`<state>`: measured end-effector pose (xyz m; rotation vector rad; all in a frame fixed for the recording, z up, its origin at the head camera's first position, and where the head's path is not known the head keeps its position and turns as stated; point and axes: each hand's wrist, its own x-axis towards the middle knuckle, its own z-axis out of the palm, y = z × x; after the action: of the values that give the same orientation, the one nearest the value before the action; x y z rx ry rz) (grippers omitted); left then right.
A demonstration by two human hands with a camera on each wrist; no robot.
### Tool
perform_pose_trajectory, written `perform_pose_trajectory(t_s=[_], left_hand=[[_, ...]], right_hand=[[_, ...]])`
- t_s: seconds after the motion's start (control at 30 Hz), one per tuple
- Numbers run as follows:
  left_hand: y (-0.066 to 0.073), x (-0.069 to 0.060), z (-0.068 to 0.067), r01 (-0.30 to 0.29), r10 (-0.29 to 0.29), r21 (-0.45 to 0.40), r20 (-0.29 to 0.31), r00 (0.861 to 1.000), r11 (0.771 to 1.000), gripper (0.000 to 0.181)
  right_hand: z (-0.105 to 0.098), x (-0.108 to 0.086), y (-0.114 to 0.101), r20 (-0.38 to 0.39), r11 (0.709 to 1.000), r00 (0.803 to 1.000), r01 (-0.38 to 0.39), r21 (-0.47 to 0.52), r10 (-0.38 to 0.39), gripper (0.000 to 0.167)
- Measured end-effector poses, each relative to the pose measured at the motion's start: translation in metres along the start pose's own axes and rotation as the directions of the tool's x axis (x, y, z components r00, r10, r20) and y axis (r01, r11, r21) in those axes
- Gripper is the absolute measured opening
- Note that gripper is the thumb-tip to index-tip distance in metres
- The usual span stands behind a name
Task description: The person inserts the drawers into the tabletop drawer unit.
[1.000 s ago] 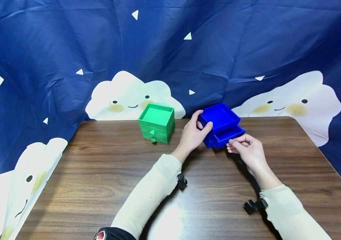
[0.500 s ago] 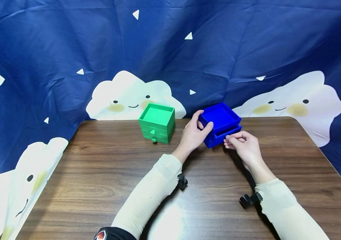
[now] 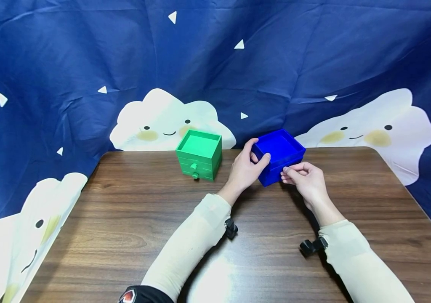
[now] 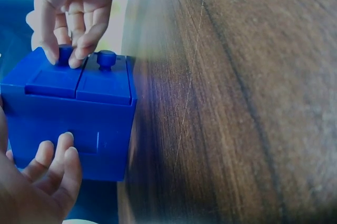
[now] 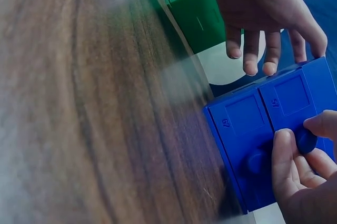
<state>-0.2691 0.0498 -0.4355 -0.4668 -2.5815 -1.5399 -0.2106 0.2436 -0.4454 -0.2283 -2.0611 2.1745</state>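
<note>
A small blue two-drawer box [image 3: 271, 177] with an open tray top stands toward the back of the table, right of centre. My left hand [image 3: 243, 169] grips its left side, with thumb and index finger at the upper rim. At the front, my right hand [image 3: 309, 184] pinches the round upper drawer knob [image 5: 306, 140] between thumb and fingers. Both drawer fronts look flush with the box. The lower drawer knob [image 4: 106, 58] is untouched. In the head view the right fingers hide the knobs.
A green two-drawer box [image 3: 215, 164] of similar shape stands to the left of the blue one, its drawers in. Under both is a brown wooden table [image 3: 124, 235]. Behind hangs a dark blue curtain [image 3: 200, 50] printed with clouds.
The upper drawer of the blue box was pulled out and has slid back in, pushed by my right hand at its knob. My left hand has kept its grip.
</note>
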Motion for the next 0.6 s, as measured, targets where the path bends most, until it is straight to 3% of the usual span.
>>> perform_pose_trajectory(t_s=[0.4,0.6], left_hand=[[0.002,0.0,-0.002,-0.003,0.003,0.011,0.014,1.0,1.0,0.063],[-0.003,0.0,-0.007,-0.01,0.013,-0.055,0.043,0.999,0.998,0.063]], right_hand=[[-0.003,0.003,-0.001,0.023,1.0,0.999,-0.026,-0.004,0.026,0.008],[-0.011,-0.007,-0.002,0.055,0.998,0.997,-0.056,0.011,0.056,0.025]])
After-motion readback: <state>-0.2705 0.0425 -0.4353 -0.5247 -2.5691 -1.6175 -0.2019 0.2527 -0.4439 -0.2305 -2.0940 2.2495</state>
